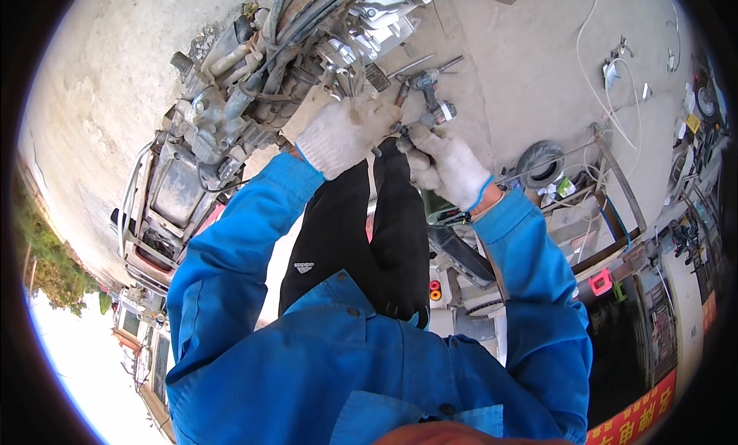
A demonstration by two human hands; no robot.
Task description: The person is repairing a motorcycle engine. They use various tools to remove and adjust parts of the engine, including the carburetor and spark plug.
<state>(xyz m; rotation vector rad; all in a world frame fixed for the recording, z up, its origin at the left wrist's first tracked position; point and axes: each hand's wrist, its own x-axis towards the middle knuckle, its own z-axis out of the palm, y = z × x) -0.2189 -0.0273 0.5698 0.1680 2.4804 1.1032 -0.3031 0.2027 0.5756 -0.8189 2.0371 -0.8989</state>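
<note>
In a white work glove, my left hand (346, 134) is closed beside the machinery, with what it grips mostly hidden under the fingers and a short metal end showing below. My right hand (446, 164), also gloved, has its fingers curled on a small dark metal part (401, 132), close to the left fingertips. Both hands are above my black-trousered legs. Just beyond them a cordless power tool (423, 84) lies on the concrete near some metal bars (411, 64).
A dirty engine assembly (219, 122) with hoses fills the upper left. At the right are a loose tire (540, 165), a metal frame (615, 199), white cords (603, 103) and a pink plastic item (600, 282). A long black part (461, 257) lies below my right hand.
</note>
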